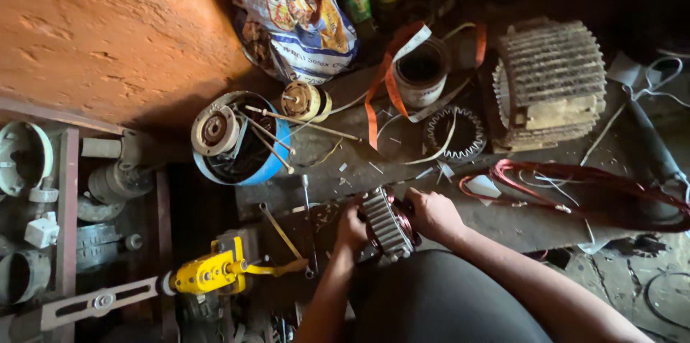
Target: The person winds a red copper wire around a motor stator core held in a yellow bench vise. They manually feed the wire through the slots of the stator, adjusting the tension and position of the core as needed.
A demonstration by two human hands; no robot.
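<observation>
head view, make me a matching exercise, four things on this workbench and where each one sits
Things:
1. small finned motor core
2. blue tub
3. yellow tool
4. red wire coil

Places:
A. far right of the bench
B. between both hands
C. lower left, below the bench edge
D. left of centre, full of rods and parts

Pairs: 1-B, 2-D, 3-C, 4-A. The left hand and right hand grip the core.

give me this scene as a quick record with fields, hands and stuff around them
left hand: grips the near-left side of the motor stator
right hand: grips the stator's right side
stator: ribbed metal, copper windings, on the workbench
behind: blue tub of parts, red wire coil, large finned housing
left: yellow tool
</observation>
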